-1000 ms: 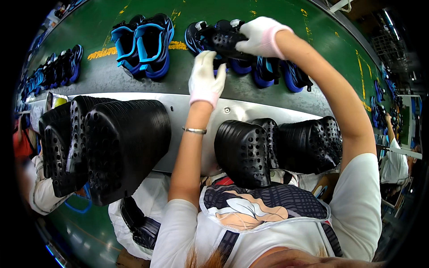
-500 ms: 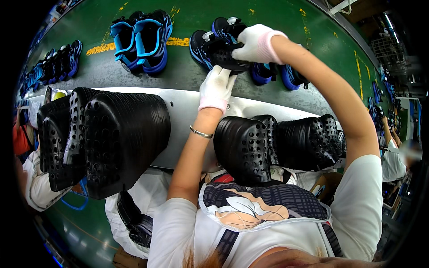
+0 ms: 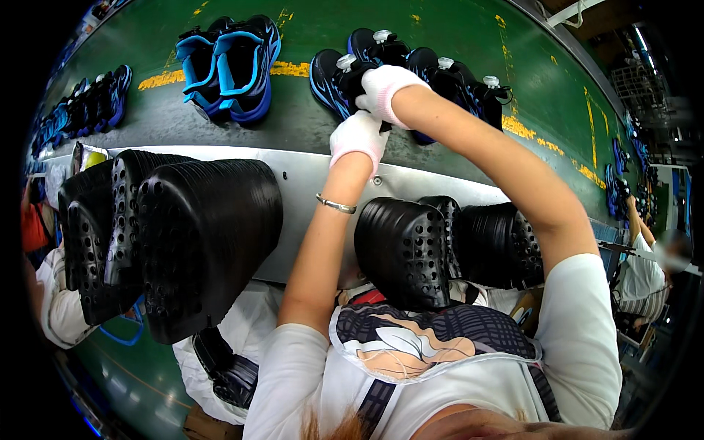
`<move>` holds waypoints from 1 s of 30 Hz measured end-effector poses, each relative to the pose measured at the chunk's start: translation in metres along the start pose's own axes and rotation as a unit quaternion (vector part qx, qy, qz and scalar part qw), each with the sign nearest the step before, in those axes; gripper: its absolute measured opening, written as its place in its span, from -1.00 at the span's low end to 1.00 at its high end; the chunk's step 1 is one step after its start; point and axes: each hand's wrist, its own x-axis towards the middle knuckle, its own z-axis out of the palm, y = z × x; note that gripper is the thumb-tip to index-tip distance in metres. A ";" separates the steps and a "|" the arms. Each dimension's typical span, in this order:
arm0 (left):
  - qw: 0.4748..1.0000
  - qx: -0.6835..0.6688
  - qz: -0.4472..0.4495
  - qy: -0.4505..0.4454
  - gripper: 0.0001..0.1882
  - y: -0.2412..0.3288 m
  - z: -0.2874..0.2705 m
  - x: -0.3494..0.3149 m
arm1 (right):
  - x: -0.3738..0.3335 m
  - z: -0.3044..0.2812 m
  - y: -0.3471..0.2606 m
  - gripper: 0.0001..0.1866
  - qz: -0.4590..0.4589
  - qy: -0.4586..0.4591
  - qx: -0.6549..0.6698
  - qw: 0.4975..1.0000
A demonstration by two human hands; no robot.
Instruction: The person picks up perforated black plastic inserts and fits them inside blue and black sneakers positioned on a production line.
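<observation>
Shoe (image 3: 327, 81) just beside, our left hand (image 3: 358, 136) and right hand (image 3: 387, 89) meet; we cannot tell what our fingers hold. Positioning seems our step, calling next for steadiness.

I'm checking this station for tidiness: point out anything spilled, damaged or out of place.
Nothing looks spilled or damaged around the black-and-blue sneakers. Slightly odd: some black moulded pieces lie askew on crumpled white material, lower left, apart from the neatly nested stacks of black perforated inserts on the metal ledge.
</observation>
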 end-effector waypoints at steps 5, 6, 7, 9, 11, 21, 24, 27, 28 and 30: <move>0.993 -0.017 -0.108 -0.050 -0.63 0.006 -0.005 0.005 | 0.014 0.003 -0.011 -0.71 0.002 -0.017 -0.084 0.996; 0.994 -0.011 -0.098 -0.045 -0.66 0.009 -0.007 0.004 | 0.015 0.006 -0.012 -0.73 0.005 -0.007 -0.084 0.996; 0.995 -0.004 -0.089 -0.040 -0.69 0.012 -0.008 0.001 | 0.015 0.005 -0.013 -0.74 0.003 -0.008 -0.079 0.997; 0.998 0.022 -0.047 -0.028 -0.69 0.009 -0.002 0.004 | 0.027 0.007 -0.008 -0.76 0.018 0.028 -0.020 0.999; 0.998 0.012 -0.056 -0.026 -0.64 0.006 0.003 0.008 | 0.030 0.017 -0.005 -0.75 0.012 0.066 -0.027 0.997; 0.997 -0.009 -0.076 -0.001 -0.62 -0.011 0.007 -0.001 | 0.032 0.018 -0.027 -0.40 0.042 0.058 0.012 0.997; 0.997 0.051 -0.053 0.002 -0.66 -0.004 0.002 0.003 | 0.047 0.025 -0.021 -0.65 0.080 0.113 0.103 0.985; 0.994 0.104 0.018 0.012 -0.64 -0.009 0.007 0.014 | 0.049 0.028 0.006 -0.72 0.012 0.117 0.040 0.992; 0.992 0.106 0.059 0.020 -0.62 -0.013 0.004 0.012 | 0.028 0.011 0.001 -0.74 -0.048 0.052 0.016 0.997; 0.999 0.050 0.001 0.011 -0.55 -0.043 -0.006 0.010 | 0.015 -0.009 -0.017 -0.75 -0.080 0.073 0.000 0.994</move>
